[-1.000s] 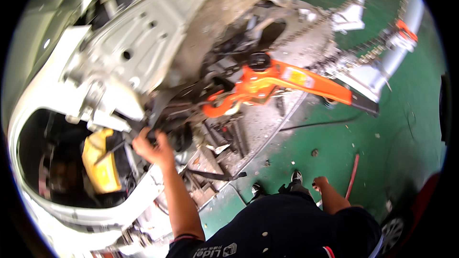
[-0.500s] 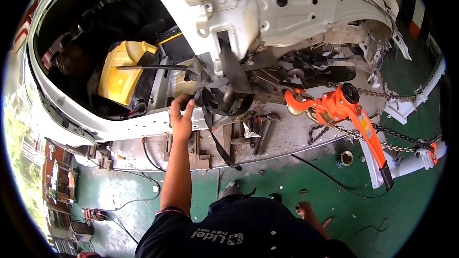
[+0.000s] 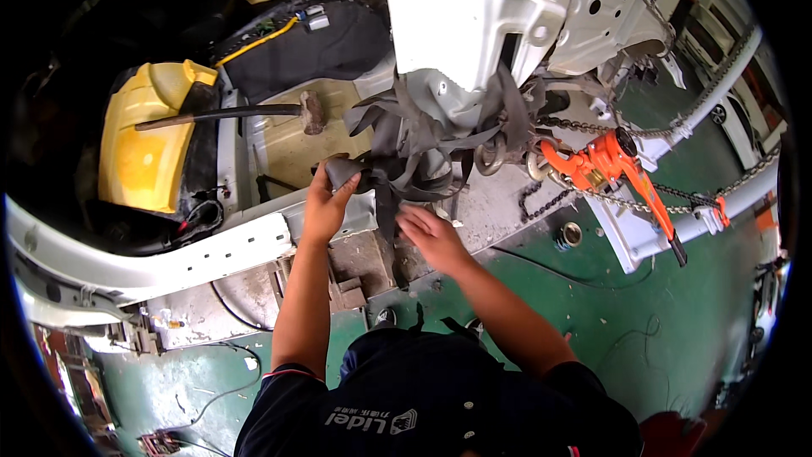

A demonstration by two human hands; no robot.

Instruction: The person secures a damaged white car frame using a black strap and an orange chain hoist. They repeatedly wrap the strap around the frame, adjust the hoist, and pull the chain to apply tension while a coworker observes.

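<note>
A tangle of wide dark grey webbing strap (image 3: 414,140) is bunched around the base of the white car pillar (image 3: 452,8). My left hand (image 3: 323,207) grips a folded part of this strap above the cut end of the white door sill (image 3: 228,245). Beside the strap's hanging tail, my right hand (image 3: 433,237) is held with its fingers stretched out; whether the fingertips touch the webbing I cannot tell. To the right, metal rings (image 3: 491,159) and the hook of an orange lever chain hoist (image 3: 605,161) sit at the end of the tangle.
A hammer (image 3: 311,112) with a long handle lies across the car floor, by a yellow seat part (image 3: 148,140). Chains (image 3: 668,129) run from the hoist to a pale steel frame (image 3: 626,241). An open can (image 3: 569,235) stands on the right, and a cable (image 3: 541,267) crosses the green floor.
My right hand has come up from low beside my body to the strap's hanging tail. My left hand now holds webbing. The view has shifted, and the hammer's head now shows.
</note>
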